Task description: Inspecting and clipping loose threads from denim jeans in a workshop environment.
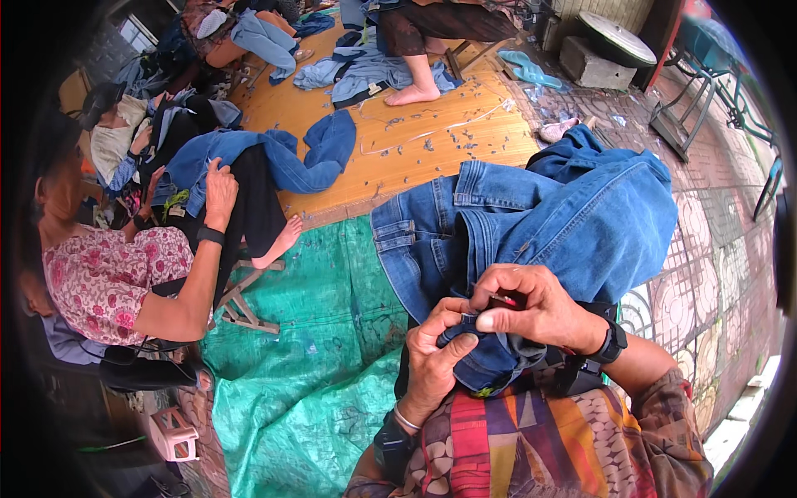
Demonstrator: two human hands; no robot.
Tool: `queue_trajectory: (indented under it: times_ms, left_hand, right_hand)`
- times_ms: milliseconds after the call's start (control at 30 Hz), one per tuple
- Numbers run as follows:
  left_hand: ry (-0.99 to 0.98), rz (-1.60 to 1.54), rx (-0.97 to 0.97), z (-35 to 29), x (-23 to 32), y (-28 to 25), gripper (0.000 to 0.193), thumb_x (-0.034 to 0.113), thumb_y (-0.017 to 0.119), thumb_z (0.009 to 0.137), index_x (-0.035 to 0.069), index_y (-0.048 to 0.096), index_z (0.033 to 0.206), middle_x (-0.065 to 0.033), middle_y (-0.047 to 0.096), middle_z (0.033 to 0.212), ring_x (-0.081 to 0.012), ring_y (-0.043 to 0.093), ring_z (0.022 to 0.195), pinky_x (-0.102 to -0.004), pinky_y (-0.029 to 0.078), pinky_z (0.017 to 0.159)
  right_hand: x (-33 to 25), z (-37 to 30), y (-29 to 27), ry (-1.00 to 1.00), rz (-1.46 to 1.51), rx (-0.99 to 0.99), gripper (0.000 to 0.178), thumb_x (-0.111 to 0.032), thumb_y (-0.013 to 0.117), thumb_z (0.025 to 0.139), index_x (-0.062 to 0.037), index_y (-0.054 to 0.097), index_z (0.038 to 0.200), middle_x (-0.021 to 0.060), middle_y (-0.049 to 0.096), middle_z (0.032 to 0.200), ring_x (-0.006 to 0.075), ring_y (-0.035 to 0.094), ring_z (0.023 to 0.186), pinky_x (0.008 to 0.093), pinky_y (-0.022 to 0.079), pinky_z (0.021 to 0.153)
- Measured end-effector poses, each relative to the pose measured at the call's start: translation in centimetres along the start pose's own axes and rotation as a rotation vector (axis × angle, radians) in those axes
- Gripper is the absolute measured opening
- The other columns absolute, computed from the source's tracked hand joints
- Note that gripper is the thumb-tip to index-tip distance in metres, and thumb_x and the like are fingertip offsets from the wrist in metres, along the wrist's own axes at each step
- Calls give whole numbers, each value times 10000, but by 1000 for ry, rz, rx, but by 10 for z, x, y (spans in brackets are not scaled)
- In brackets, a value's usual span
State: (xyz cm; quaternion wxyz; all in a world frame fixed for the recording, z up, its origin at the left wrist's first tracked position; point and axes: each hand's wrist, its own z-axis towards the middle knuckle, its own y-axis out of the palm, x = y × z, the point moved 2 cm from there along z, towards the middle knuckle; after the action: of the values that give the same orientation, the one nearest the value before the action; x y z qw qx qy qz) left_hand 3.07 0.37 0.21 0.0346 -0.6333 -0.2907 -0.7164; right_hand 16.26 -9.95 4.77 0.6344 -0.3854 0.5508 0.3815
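Note:
A pair of blue jeans lies bunched over my lap, its waistband spread toward the far left. My left hand is closed, pinching a folded denim edge between thumb and fingers. Close against it, my right hand is curled around a small dark tool with a red part. The fingers cover most of that tool, so its exact kind does not show. Both hands meet at the same piece of denim, just above my patterned shirt.
To my left a person in a floral top sits on a folding stool, handling other jeans. Green sheeting and a yellow mat with scraps cover the ground. A pink plastic stool and blue slippers stand about.

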Motion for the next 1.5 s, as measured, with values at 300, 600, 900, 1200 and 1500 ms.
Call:
queue_trajectory:
  times_ms: [300, 600, 900, 1200, 1500]
  left_hand:
    - [-15, -38, -10, -3, -2, -3, 186, 112, 689, 789, -40, 603, 852, -76, 584, 993, -147, 543, 916, -258, 406, 830]
    - [58, -68, -25, -4, -4, -9, 177, 83, 686, 759, -45, 595, 840, -93, 581, 997, -188, 539, 961, -302, 392, 898]
    - [116, 72, -123, 5, 3, -3, 186, 109, 705, 773, -28, 608, 854, -104, 583, 978, -207, 560, 940, -319, 420, 871]
    - [177, 190, -165, 1, 10, -5, 197, 92, 722, 766, -12, 600, 881, -104, 596, 972, -208, 579, 941, -313, 441, 855]
    - [187, 225, -167, 0, 10, -5, 179, 66, 725, 763, -7, 604, 872, -100, 602, 978, -200, 586, 936, -301, 445, 852]
  right_hand:
    - [7, 9, -3, 2, 249, 211, 105, -100, 647, 873, -47, 594, 800, -77, 469, 694, 21, 370, 654, 202, 322, 576]
    - [-31, -19, -72, -261, -66, 535, 187, -182, 587, 919, -46, 494, 832, -8, 469, 795, 48, 380, 655, 193, 296, 556]
    - [-30, -129, -166, 156, -911, 969, 399, -250, 615, 896, -43, 520, 1224, 42, 534, 974, 101, 450, 767, 247, 395, 662]
    - [-36, -35, -30, 29, -265, -105, 285, -234, 576, 919, 12, 500, 1042, 126, 540, 932, 251, 570, 871, 343, 456, 771]
    - [-23, -20, -14, -45, -275, -210, 229, -156, 663, 840, 7, 587, 982, 134, 577, 885, 300, 586, 827, 370, 466, 711]
